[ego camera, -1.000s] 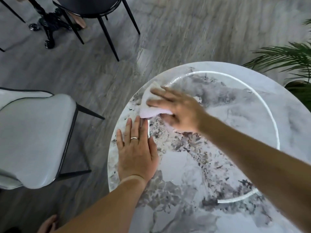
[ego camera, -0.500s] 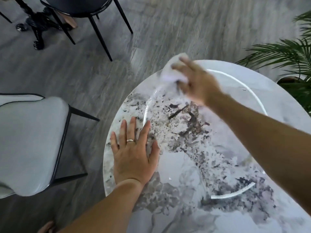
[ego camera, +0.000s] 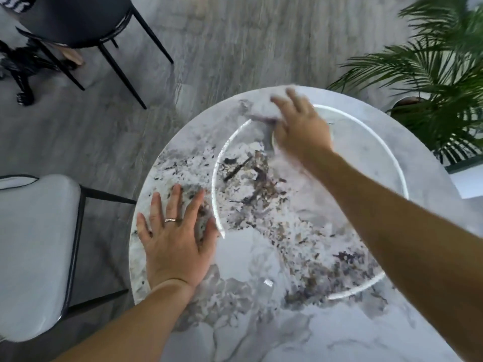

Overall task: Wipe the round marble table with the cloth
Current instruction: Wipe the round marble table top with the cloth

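Pale cloth (ego camera: 262, 108), motion-blurred, at the round marble table's (ego camera: 261, 333) far rim, upper centre, right hand (ego camera: 300, 128) pressing it with outstretched fingers, left hand (ego camera: 175, 237) flat and splayed at lower left rim, white padded chair (ego camera: 34, 244) left, palm plant (ego camera: 431, 74) upper right.

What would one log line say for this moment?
right hand: presses cloth near far edge | left hand: flat on marble table | stage: wiping

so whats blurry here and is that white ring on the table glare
Head view: the right hand and cloth are smeared by motion, the left hand on the marble table is sharp; the white ring looks like a reflected lamp.
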The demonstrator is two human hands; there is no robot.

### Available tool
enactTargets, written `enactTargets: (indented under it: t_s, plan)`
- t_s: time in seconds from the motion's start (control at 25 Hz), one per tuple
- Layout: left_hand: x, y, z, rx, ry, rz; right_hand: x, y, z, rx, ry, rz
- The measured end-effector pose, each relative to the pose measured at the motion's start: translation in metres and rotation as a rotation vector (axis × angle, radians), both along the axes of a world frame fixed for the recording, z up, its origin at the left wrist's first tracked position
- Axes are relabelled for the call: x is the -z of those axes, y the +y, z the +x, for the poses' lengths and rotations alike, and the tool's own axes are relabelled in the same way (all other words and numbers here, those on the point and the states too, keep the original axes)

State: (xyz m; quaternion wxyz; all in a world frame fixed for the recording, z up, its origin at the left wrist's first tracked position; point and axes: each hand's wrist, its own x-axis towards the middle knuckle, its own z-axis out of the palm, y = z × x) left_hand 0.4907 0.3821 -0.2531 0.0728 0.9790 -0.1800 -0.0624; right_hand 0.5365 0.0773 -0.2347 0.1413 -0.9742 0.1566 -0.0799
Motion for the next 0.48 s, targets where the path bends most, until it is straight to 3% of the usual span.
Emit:
enactTargets:
  t_s: [0.12,0.28,0.36,0.48]
  plan:
    - [0.001,0.0,-0.001,0.026,-0.021,0.025,-0.001,0.0,0.015,0.214,0.023,0.086]
    - [-0.01,-0.005,-0.004,0.083,0.036,0.051,0.012,0.099,-0.151,0.081,-0.033,0.078]
    - [-0.017,-0.009,-0.007,0.214,0.045,0.047,0.016,0.12,-0.214,-0.038,-0.057,0.092]
    - [-0.018,-0.041,0.002,0.38,0.014,0.056,0.013,0.052,-0.164,-0.106,-0.027,0.017]
